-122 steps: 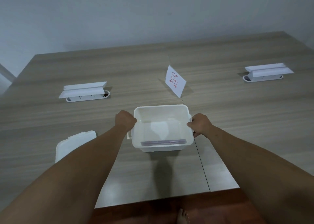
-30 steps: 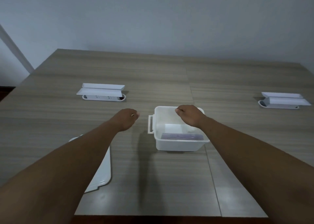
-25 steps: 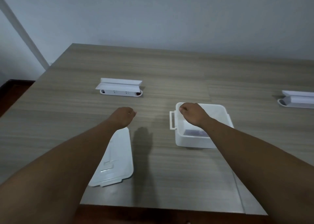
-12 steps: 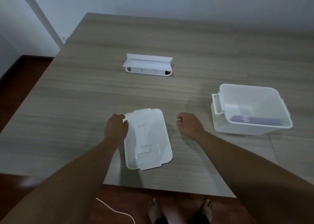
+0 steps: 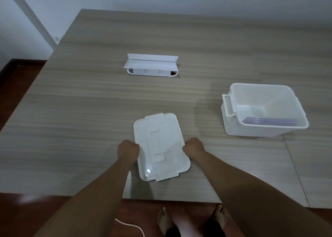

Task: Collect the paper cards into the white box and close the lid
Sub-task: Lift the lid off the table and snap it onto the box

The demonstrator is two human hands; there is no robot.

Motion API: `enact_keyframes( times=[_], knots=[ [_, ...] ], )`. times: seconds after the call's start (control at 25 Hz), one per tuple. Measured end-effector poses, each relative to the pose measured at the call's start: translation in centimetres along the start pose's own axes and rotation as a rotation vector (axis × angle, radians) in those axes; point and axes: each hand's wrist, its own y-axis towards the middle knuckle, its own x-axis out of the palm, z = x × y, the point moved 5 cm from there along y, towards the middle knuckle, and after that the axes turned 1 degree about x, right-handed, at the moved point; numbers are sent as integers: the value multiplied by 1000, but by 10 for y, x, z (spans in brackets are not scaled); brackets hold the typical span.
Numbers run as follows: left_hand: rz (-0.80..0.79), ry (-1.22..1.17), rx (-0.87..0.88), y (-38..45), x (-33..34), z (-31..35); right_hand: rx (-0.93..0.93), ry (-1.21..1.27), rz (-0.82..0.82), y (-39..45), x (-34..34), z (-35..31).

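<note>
On a wooden table (image 5: 89, 111), the left hand (image 5: 128, 151) and right hand (image 5: 193, 147) each grip a long edge of the white lid (image 5: 160, 146), lying flat near the front edge. Well to the right stands the open white box (image 5: 264, 129), paper cards (image 5: 269, 120) stacked inside. Collecting looks done; closing remains.

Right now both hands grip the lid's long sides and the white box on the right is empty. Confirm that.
Not quite. The head view shows the left hand and right hand on the lid, but the white box is not empty: a stack of cards lies in its bottom.
</note>
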Motion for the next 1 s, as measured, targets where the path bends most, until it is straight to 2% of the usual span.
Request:
enact_keyframes(
  times=[0.08, 0.24, 0.44, 0.6, 0.76, 0.88, 0.96, 1.0],
  knots=[
    [-52, -99, 7, -4, 4, 9, -5, 90, 26, -2, -15, 4],
    [-49, -315, 115, -18, -5, 61, -112, 213, 225, -17, -79, -3],
    [-53, -542, 294, -51, -35, 160, -262, 328, 432, -49, -182, -27],
    [-98, -676, 429, -95, -48, 250, -316, 474, 502, -75, -268, -12],
    [-184, -790, 497, -132, -28, 326, -275, 568, 474, -80, -331, 25],
    [-185, -772, 563, -165, 1, 373, -253, 591, 420, -79, -368, 63],
    [-174, -742, 622, -186, 18, 395, -218, 567, 316, -81, -382, 86],
    [-184, -739, 647, -194, 27, 403, -191, 567, 214, -82, -385, 97]
  ],
)
